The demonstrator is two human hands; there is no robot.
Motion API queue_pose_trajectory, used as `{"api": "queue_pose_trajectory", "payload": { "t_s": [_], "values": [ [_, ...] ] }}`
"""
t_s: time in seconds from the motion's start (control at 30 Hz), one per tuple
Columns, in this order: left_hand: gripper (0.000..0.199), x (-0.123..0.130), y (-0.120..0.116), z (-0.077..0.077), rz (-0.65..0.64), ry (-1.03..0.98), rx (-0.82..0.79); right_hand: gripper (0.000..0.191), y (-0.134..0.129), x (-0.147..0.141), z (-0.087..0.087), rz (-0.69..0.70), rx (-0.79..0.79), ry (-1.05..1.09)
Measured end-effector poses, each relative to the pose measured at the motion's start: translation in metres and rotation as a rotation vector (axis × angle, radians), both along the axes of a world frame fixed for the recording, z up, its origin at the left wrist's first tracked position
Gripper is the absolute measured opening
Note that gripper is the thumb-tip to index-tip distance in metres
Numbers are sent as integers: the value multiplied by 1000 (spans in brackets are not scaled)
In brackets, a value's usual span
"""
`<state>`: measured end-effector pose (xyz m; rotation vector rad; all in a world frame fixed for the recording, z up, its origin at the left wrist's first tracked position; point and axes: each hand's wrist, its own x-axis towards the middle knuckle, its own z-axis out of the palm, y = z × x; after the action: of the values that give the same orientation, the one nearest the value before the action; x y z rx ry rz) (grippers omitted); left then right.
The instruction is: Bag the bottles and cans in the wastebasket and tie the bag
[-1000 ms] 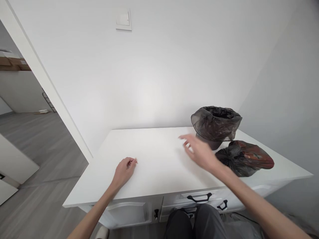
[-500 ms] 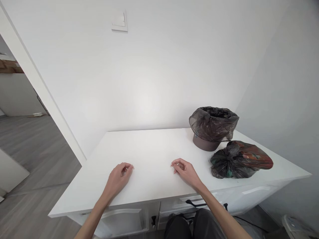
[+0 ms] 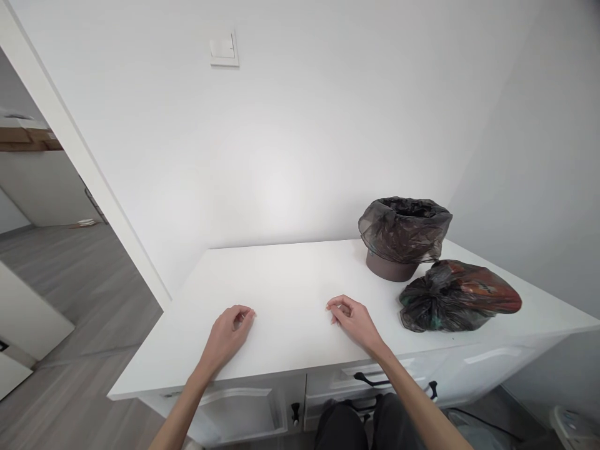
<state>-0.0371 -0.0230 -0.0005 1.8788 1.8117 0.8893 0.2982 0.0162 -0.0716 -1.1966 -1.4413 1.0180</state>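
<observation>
My left hand (image 3: 230, 334) rests on the white countertop (image 3: 281, 281), left of the middle. Its thumb and fingers curl until the tips meet, and I see nothing held in them. To the right, my right hand (image 3: 354, 322) lies on the same top with thumb and fingertips also together, holding nothing visible. A knotted black plastic bag (image 3: 457, 297) with reddish and green contents showing through lies nearest to my right hand, without contact. Behind this bag stands a small brown trash bin (image 3: 391, 267), lined with a dark bin bag (image 3: 405, 234) folded over its rim.
White cabinet doors and drawers with black handles (image 3: 370, 379) sit below the counter's front edge. A pale wall with a light switch (image 3: 224, 49) rises behind. On the left, a doorway shows grey flooring (image 3: 89, 269) and cardboard boxes (image 3: 28, 137).
The camera view has shifted slightly, so the counter, bin and bag appear a little farther right. Both hands keep the same pose on the counter.
</observation>
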Motion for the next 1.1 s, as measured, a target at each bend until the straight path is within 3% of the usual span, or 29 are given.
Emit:
{"api": "queue_pose_trajectory", "payload": {
  "t_s": [1.1],
  "values": [
    [44, 3, 0, 0, -6, -2, -2, 20, 0, 3, 3, -5, 24, -8]
  ]
}}
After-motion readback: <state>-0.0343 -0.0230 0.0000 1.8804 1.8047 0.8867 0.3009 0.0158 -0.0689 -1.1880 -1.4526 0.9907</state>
